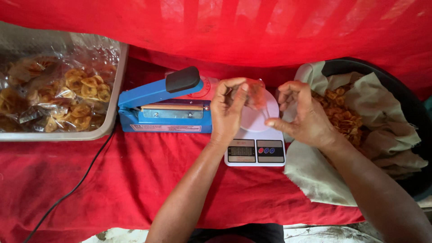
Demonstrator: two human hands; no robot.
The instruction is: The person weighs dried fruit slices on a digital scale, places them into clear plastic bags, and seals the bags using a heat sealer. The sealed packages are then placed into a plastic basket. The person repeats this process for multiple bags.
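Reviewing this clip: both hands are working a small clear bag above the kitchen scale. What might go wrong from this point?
1. The clear bag is pinched only at its edge by the left hand and right hand; it may slip and drop onto the scale.
2. The chips lie loose in a cloth-lined tub right beside the right wrist; a careless move may scatter them.
3. The sealer stands with its arm raised close to the left hand, which could knock it.

Red-draped desk [135, 180] carrying metal tray [114, 96] of bagged chips, blue sealing press [162, 108], white scale [254, 150], black cable [76, 186], cloth-lined black basin [405, 103].
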